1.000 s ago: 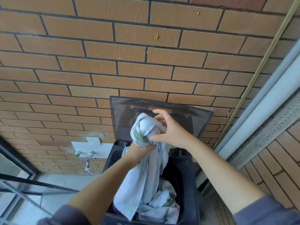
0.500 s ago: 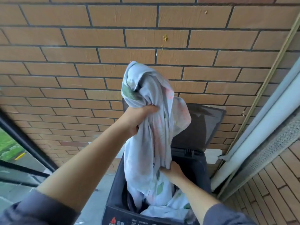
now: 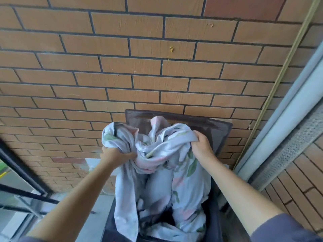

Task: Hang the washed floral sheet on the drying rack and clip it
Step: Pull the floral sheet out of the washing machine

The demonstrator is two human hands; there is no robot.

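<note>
Across the far side of the scene runs the brick wall (image 3: 139,67), its tan courses filling most of what you see. At the right a pale frame post (image 3: 286,130) slants up past a thin brass-coloured strip (image 3: 286,67). At the near left, dark railing bars (image 3: 21,173) cross the corner.

Below the middle stands the dark washing machine (image 3: 214,222), its tinted lid (image 3: 220,131) raised and leaning back toward the wall. The floral sheet (image 3: 164,154) is half out of the tub: a bunched, twisted mass of pale fabric with green leaves and pink patches is lifted above the opening, in front of the lid, while long folds hang down from it into the drum, where the rest lies crumpled.

You hold the sheet with both hands, your bare forearms reaching in from the near edge, grey sleeves at your elbows. Your left hand (image 3: 114,155) is closed in a fist around a thick gather at the left of the bundle, with a loop of cloth rising above your knuckles. Your right hand (image 3: 201,146) is clenched on a fold at the right, the fabric pulled taut over your fingers (image 3: 196,135). The two hands are apart, with the bunched cloth between them.
</note>
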